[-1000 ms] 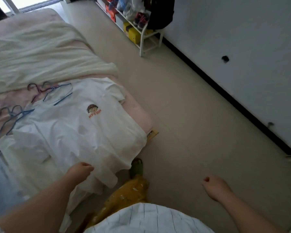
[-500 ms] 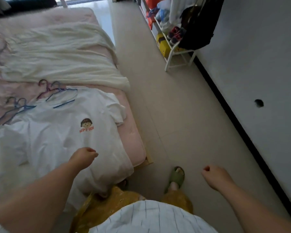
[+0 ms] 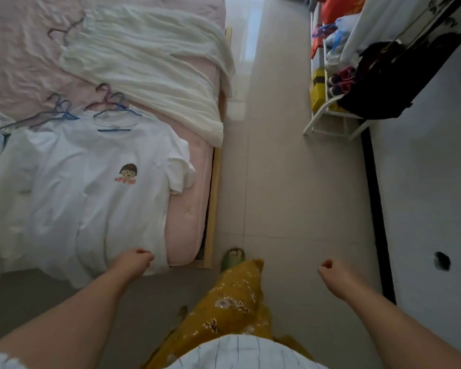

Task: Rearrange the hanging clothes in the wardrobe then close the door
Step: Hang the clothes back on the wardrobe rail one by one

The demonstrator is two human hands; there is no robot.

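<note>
White T-shirts on blue hangers point(image 3: 112, 113) are laid flat on the pink bed point(image 3: 189, 209), the printed T-shirt point(image 3: 112, 187) uppermost. Left hand point(image 3: 133, 262) is held over its hem, fingers curled, nothing gripped. Right hand point(image 3: 333, 275) is held above the floor point(image 3: 282, 182), fingers curled, empty. A cluttered rack point(image 3: 328, 115) is seen far right.

The T-shirt point(image 3: 101, 187) is smooth white cloth, the dress point(image 3: 149, 67) beside it crinkled cream cloth. The floor point(image 3: 277, 182) tiles look glossy; the bed frame point(image 3: 214, 209) is pale wood.
</note>
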